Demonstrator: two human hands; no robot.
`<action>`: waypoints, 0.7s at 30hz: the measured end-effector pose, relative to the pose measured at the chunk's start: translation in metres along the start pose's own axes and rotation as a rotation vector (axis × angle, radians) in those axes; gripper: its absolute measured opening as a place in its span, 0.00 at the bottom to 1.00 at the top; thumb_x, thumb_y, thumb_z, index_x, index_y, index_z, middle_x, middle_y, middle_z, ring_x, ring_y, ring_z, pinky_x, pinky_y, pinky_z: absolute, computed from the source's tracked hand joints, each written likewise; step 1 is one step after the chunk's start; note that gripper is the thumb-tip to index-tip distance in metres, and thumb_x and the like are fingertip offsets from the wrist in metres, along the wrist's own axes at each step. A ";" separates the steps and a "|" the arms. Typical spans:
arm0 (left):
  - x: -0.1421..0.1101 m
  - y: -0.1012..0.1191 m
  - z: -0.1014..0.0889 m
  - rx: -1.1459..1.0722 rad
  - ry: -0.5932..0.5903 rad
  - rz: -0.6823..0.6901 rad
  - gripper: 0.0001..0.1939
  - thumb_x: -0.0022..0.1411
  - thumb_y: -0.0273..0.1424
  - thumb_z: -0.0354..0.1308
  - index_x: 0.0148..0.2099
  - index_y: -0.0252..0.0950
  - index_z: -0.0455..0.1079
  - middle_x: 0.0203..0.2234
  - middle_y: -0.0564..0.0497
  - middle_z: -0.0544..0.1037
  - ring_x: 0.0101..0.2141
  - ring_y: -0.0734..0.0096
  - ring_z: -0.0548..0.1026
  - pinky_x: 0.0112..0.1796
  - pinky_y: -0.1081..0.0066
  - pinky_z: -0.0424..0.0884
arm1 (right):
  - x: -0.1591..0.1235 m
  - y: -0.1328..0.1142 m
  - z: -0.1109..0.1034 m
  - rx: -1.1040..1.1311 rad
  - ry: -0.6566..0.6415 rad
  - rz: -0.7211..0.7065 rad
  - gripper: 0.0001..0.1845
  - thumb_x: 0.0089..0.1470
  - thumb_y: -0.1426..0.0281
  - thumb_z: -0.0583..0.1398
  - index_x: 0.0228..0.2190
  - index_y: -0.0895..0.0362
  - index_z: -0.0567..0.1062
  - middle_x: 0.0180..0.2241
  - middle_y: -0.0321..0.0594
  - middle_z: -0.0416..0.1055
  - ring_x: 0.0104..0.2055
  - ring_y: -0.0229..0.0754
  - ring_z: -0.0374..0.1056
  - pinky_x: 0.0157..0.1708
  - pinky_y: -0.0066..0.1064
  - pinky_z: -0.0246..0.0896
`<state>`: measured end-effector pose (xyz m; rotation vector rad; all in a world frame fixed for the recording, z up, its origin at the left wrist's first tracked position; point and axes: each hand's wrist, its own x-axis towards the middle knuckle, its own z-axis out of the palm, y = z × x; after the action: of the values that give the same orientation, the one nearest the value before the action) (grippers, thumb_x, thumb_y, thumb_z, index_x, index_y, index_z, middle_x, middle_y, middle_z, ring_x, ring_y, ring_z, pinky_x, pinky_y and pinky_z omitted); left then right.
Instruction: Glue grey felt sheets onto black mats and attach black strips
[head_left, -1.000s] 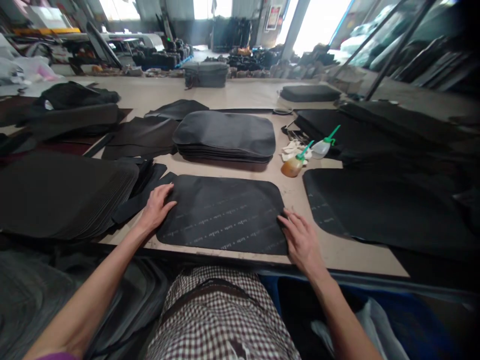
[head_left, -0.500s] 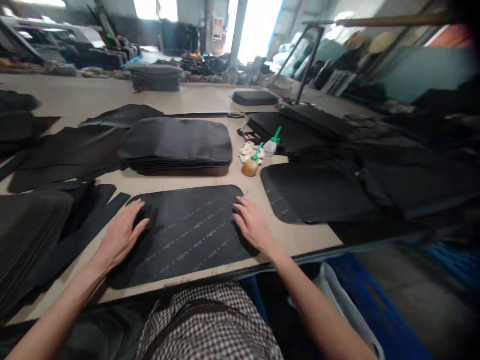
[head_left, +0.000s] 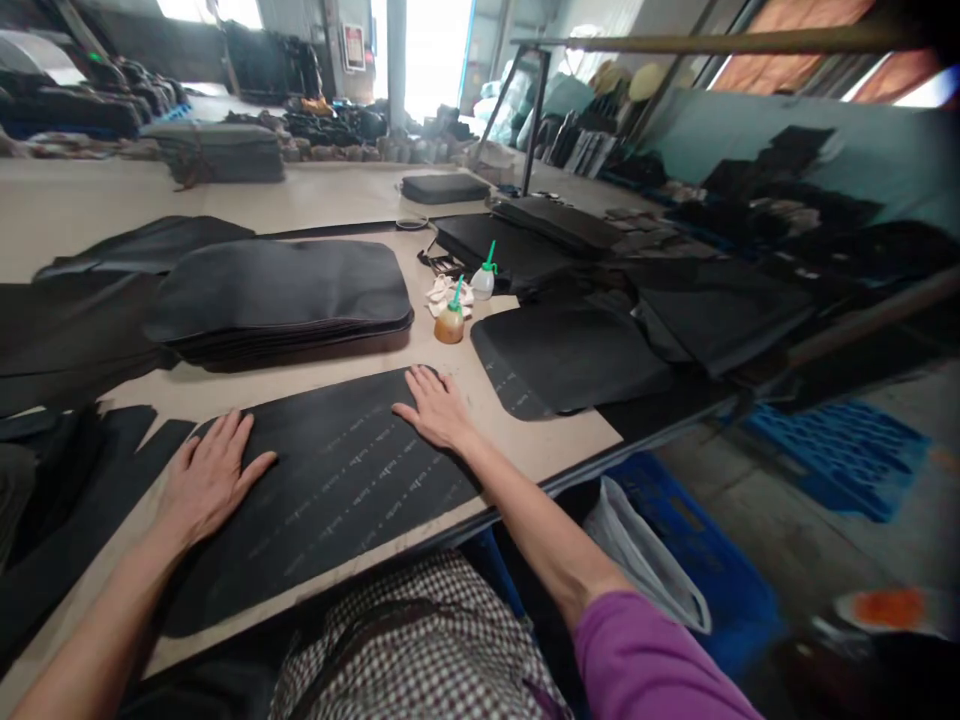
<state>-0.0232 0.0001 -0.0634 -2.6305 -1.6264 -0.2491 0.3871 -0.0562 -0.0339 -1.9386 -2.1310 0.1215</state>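
A flat black panel (head_left: pixel 330 490) with rounded corners and slanting rows of pale print lies in front of me on the table. My left hand (head_left: pixel 210 475) rests on its left edge, fingers spread. Across from it, my right hand (head_left: pixel 435 405) lies flat at the panel's upper right corner, fingers stretched out. Neither hand grips anything. Beyond the panel sits a stack of black rounded pieces (head_left: pixel 292 295). To the right of that stack stand a squeeze bottle of amber liquid (head_left: pixel 449 325) and a whitish squeeze bottle (head_left: pixel 484 281), both with green nozzles.
Another printed black panel (head_left: pixel 562 360) lies at the right, with dark sheets (head_left: pixel 712 300) beside it. Black cut pieces (head_left: pixel 90 490) cover the left side. Below the table's right edge are a blue crate (head_left: pixel 675 540), a grey plastic bag (head_left: pixel 637 550) and a blue pallet (head_left: pixel 840 450).
The camera view has turned to the right, so the table things sit further left. My right hand has shifted up to the panel's far corner. Both hands stay on the panel.
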 end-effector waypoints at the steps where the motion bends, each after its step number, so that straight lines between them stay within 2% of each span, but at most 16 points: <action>1: -0.002 -0.002 -0.002 0.000 -0.003 -0.029 0.43 0.71 0.55 0.35 0.77 0.34 0.50 0.75 0.40 0.53 0.74 0.52 0.51 0.69 0.48 0.50 | -0.004 0.009 -0.002 -0.005 -0.017 0.041 0.42 0.72 0.45 0.44 0.72 0.61 0.55 0.75 0.53 0.46 0.77 0.53 0.42 0.73 0.52 0.36; 4: -0.006 -0.001 -0.015 -0.010 -0.022 -0.100 0.43 0.72 0.55 0.35 0.76 0.31 0.53 0.74 0.37 0.54 0.73 0.51 0.52 0.68 0.47 0.51 | -0.014 0.027 -0.009 -0.023 -0.035 0.122 0.43 0.72 0.46 0.43 0.72 0.66 0.55 0.74 0.56 0.46 0.77 0.56 0.42 0.73 0.54 0.36; 6: -0.008 0.005 -0.026 -0.015 0.010 -0.149 0.43 0.72 0.55 0.36 0.75 0.29 0.54 0.73 0.34 0.55 0.73 0.48 0.53 0.68 0.45 0.50 | -0.020 0.030 -0.013 -0.035 0.009 0.155 0.44 0.72 0.47 0.42 0.71 0.69 0.56 0.73 0.61 0.50 0.76 0.59 0.44 0.72 0.55 0.39; 9: -0.019 0.025 -0.042 -0.003 0.118 -0.189 0.44 0.72 0.55 0.38 0.75 0.26 0.53 0.73 0.30 0.55 0.73 0.44 0.53 0.69 0.44 0.45 | -0.035 0.016 -0.023 -0.037 0.145 0.162 0.45 0.72 0.47 0.41 0.70 0.73 0.56 0.71 0.67 0.52 0.75 0.65 0.47 0.70 0.58 0.42; 11: -0.033 0.048 -0.048 -0.013 0.140 -0.132 0.43 0.73 0.54 0.39 0.76 0.27 0.50 0.74 0.32 0.53 0.73 0.46 0.52 0.70 0.45 0.44 | -0.052 -0.004 -0.029 -0.035 0.194 0.085 0.45 0.72 0.47 0.42 0.71 0.73 0.54 0.72 0.66 0.49 0.75 0.64 0.45 0.71 0.57 0.41; 14: -0.060 0.087 -0.048 -0.062 0.063 0.013 0.42 0.73 0.54 0.41 0.78 0.34 0.47 0.75 0.38 0.52 0.74 0.51 0.51 0.70 0.49 0.47 | -0.085 -0.035 -0.029 -0.021 0.121 -0.097 0.42 0.73 0.48 0.43 0.73 0.67 0.52 0.74 0.58 0.46 0.77 0.59 0.42 0.72 0.55 0.39; 16: -0.075 0.105 -0.043 -0.082 0.009 0.046 0.41 0.72 0.54 0.43 0.78 0.39 0.47 0.75 0.40 0.53 0.74 0.52 0.52 0.70 0.48 0.47 | -0.103 -0.048 -0.022 -0.011 0.055 -0.143 0.41 0.72 0.48 0.45 0.73 0.62 0.52 0.74 0.55 0.47 0.76 0.57 0.44 0.72 0.55 0.38; 18: -0.085 0.112 -0.037 -0.081 -0.015 0.041 0.40 0.72 0.54 0.45 0.78 0.42 0.48 0.75 0.41 0.53 0.74 0.53 0.52 0.70 0.48 0.47 | -0.113 -0.049 -0.014 -0.011 0.028 -0.137 0.42 0.71 0.47 0.46 0.73 0.60 0.53 0.74 0.55 0.48 0.76 0.57 0.45 0.72 0.56 0.38; 21: -0.091 0.101 -0.032 -0.062 -0.023 0.030 0.39 0.73 0.53 0.44 0.77 0.41 0.50 0.75 0.42 0.52 0.74 0.53 0.52 0.69 0.48 0.48 | -0.116 -0.032 -0.008 -0.017 0.030 -0.123 0.42 0.71 0.46 0.46 0.73 0.59 0.53 0.74 0.55 0.47 0.76 0.57 0.45 0.72 0.57 0.38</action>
<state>0.0232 -0.1295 -0.0407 -2.7109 -1.6103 -0.2741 0.3672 -0.1751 -0.0345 -1.8014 -2.2311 0.0503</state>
